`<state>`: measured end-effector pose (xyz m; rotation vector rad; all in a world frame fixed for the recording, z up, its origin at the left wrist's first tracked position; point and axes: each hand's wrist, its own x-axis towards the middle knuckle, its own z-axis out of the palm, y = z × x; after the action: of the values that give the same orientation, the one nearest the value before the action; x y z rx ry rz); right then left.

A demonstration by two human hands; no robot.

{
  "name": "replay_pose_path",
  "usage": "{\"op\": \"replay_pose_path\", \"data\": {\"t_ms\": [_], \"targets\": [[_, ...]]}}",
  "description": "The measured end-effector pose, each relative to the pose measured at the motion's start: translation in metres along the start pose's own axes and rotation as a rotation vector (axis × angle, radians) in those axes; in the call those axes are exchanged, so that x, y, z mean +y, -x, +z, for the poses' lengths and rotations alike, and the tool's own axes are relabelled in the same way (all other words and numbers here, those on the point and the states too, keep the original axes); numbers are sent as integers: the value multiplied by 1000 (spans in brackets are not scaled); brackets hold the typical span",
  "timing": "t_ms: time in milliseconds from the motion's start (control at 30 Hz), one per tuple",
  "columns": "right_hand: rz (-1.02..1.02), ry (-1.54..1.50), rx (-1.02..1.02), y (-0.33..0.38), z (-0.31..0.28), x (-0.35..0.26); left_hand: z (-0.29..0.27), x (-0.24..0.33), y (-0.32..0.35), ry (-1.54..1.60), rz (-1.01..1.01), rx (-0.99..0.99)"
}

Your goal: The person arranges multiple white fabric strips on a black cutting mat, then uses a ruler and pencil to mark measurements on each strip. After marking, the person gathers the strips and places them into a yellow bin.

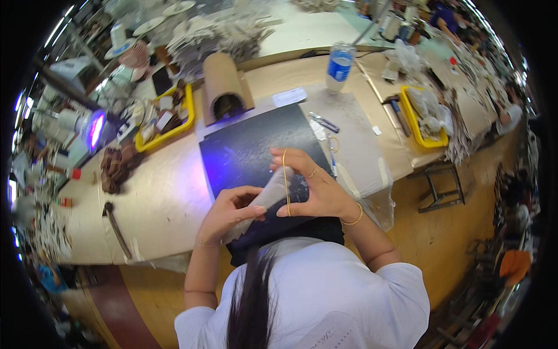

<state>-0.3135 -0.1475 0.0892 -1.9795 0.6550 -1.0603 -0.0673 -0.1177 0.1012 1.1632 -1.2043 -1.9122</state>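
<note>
My left hand (pixel 229 212) is closed round a curved, pale grey bundle of thin sheets (pixel 272 191), gripping it near its lower end. A yellow rubber band (pixel 287 195) is stretched between the fingers and thumb of my right hand (pixel 319 189). My right fingertips are at the bundle's upper end, and the band stands beside that end. From this view I cannot tell whether the band goes round the bundle. Both hands are above a black board (pixel 244 142) on the table. The sheets' material is unclear.
A claw-like hammer (pixel 118 230) and a brown cloth heap (pixel 120 166) lie left. Yellow trays (pixel 189 113) (pixel 433 141) stand on either side. Beyond the board are a cardboard tube (pixel 221 72), a water bottle (pixel 339 68) and snips (pixel 324 121). A lamp (pixel 93 129) glows purple.
</note>
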Motion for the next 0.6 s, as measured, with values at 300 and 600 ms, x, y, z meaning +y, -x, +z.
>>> {"op": "replay_pose_path", "data": {"t_ms": [300,600], "targets": [[215,16,-236,0,13,5,3,1,8,-724,229,94],[158,11,-38,-15,-2,1,-8,2,-9,-736,416,90]]}}
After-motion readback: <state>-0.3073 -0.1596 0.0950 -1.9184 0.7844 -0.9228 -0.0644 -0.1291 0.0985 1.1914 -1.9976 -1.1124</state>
